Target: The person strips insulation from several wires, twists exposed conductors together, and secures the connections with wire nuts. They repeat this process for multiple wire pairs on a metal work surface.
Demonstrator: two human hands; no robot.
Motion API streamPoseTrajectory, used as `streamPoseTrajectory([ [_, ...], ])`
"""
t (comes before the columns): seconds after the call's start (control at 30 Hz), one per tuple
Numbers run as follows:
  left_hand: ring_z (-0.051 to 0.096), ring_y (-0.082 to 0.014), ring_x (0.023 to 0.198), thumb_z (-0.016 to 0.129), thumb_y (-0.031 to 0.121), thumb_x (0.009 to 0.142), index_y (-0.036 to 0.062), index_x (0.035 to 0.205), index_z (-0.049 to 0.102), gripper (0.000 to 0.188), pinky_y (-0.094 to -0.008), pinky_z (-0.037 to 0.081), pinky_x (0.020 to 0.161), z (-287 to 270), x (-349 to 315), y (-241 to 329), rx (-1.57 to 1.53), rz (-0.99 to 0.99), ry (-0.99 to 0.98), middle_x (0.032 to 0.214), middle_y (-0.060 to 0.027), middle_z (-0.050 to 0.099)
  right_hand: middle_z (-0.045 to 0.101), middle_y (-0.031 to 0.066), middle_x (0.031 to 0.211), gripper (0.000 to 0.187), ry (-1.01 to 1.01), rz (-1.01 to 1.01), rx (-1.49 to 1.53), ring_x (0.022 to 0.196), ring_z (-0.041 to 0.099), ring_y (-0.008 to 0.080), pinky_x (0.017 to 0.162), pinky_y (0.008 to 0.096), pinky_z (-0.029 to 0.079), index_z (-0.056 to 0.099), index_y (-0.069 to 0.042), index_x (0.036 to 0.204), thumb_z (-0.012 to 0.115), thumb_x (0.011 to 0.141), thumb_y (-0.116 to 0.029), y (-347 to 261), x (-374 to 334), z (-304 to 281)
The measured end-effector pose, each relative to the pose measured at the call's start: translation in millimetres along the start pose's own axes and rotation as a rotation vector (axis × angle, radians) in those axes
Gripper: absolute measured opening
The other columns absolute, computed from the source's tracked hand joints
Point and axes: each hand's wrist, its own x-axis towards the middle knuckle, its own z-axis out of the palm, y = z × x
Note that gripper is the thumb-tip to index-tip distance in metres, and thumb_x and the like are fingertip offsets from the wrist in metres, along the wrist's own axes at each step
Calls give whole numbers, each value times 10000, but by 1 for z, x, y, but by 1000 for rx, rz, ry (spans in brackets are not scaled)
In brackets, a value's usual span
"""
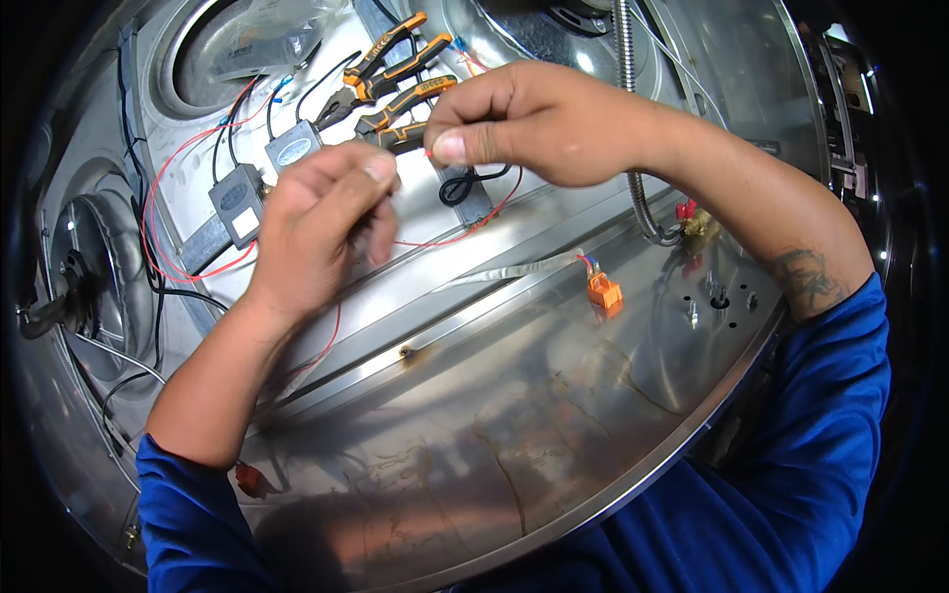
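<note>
Looks like a workshop: orange-handled pliers [366,87] lying out, wired grey box [235,205] left of them, red wire [435,244] and orange connector [604,295] below them.

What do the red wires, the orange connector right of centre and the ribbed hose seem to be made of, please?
The red wires look plastic-coated, evenly coloured and smooth. The orange connector seems moulded plastic, boxy and solid-coloured. The ribbed hose is probably metal: silvery, glinting along its ridges.
</note>
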Motion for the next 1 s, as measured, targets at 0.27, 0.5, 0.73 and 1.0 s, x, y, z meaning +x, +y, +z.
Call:
streamPoseTrajectory([
  [0.27, 670, -179, 722, 790, 54, 843, 38, 1022, 738, 188, -284, 544, 617, 0, 22, 7, 875, 874, 47, 884, -107, 706, 665, -24, 956, 319, -23, 98, 301, 881, 558, 45, 798, 230, 458, 693, -11, 1111, 613, 1046, -314, -5, -1, 1],
  [0.5, 550, -130, 564, 662, 165, 967, 12, 947, 669, 154, -262, 441, 525, 3, 13, 6, -590, -378, -113, 754, -46, 628, 669, 2, 947, 314, 111, -215, -325, 925, 586, 77, 837, 274, 482, 682, 4, 1099, 622, 1039, -299, -1, -3, -6],
  [0.73, 625, -115, 660, 769, 106, 881, 27, 1052, 719, 196, -244, 496, 599, -6, 11, 18, 465, 237, 80, 930, -74, 688, 552, -41, 849, 314, 52, -26, 87, 794, 467, 61, 714, 237, 409, 677, -12, 1051, 596, 1054, -315, 0, 3, -11],
  [1.0, 680, -293, 809, 705, 84, 800, 75, 995, 688, 197, -407, 560, 687, -12, 36, -10, 817, 1087, -155, 890, -98, 675, 625, 22, 799, 475, 37, 263, -105, 721, 525, 122, 653, 324, 456, 720, -23, 1046, 624, 1002, -486, -1, -6, -7],
])
